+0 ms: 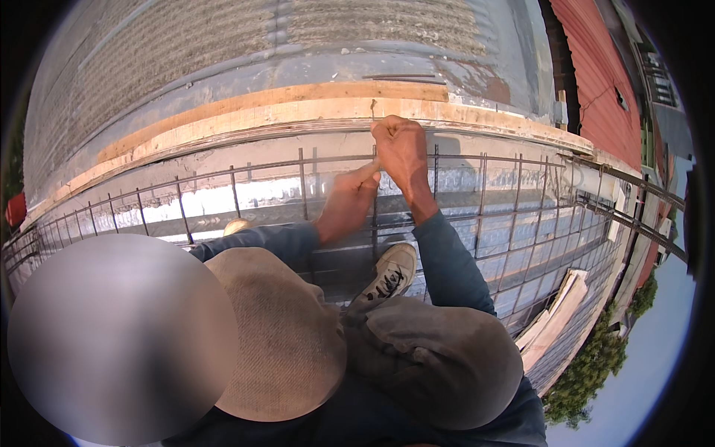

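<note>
My right hand (405,154) is closed in a fist over the steel bar grid, close to the edge of the wooden boards. A thin, dark, wire-like piece (373,109) stands out at its thumb side; whether the fist grips it is hard to make out. Just below and to the left, my left hand (348,201) is closed and slightly blurred, its fingertips pinched beside an upright bar. What they pinch is hidden. The reinforcing bar grid (303,179) runs across beneath both hands, its thin rods crossing at right angles.
Long wooden boards (298,112) edge a grey corrugated roof (372,30). Loose rods (402,77) lie behind them. My shoe (393,270) rests among the bars. Longer bars (640,223) jut out at right, near a broken plank (555,316). A red metal sheet (596,67) stands beyond.
</note>
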`<state>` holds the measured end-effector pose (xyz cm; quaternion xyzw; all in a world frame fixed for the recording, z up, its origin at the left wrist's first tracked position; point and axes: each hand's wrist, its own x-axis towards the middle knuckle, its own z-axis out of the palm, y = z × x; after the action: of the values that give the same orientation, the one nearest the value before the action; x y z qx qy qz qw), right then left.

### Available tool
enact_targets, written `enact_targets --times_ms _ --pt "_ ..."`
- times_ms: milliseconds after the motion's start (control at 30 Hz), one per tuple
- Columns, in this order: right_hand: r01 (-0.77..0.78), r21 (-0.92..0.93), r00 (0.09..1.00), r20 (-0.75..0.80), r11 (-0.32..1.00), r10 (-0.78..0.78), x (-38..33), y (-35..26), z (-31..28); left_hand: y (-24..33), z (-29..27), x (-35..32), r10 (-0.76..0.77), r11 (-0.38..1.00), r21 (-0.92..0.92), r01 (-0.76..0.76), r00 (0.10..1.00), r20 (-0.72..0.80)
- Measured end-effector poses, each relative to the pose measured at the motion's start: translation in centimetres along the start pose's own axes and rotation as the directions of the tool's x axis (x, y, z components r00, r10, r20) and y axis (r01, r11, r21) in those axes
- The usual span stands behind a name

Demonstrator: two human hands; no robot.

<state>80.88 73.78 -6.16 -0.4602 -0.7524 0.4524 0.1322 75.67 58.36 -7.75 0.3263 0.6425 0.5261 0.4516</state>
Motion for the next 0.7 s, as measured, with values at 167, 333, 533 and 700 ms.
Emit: enact_targets --times_ms 167,333,533,700 --pt "-0.17 0.309 0.983 -0.016 0.936 0.185 -3.6 1.9 1.3 -2.6 1.4 -2.0 -0.066 0.997 -0.036 0.066 0.998 -0.014" --pt "-0.307 0.688 0.952 0.22 0.658 0.215 -4.7 2.7 1.5 -3.3 1.1 -2.3 -0.04 0.999 -0.022 0.04 0.999 -0.015" --pt "-0.392 0.743 0.92 0.331 0.542 0.212 -4.8 3.2 2.0 -3.8 0.0 -2.6 -0.045 0.998 0.037 0.044 0.999 0.026" --pt "-0.457 0.775 0.889 0.384 0.436 0.249 -5.7 4.3 1.9 -3.8 -1.2 -2.0 -0.035 0.994 0.104 0.03 0.999 0.042"
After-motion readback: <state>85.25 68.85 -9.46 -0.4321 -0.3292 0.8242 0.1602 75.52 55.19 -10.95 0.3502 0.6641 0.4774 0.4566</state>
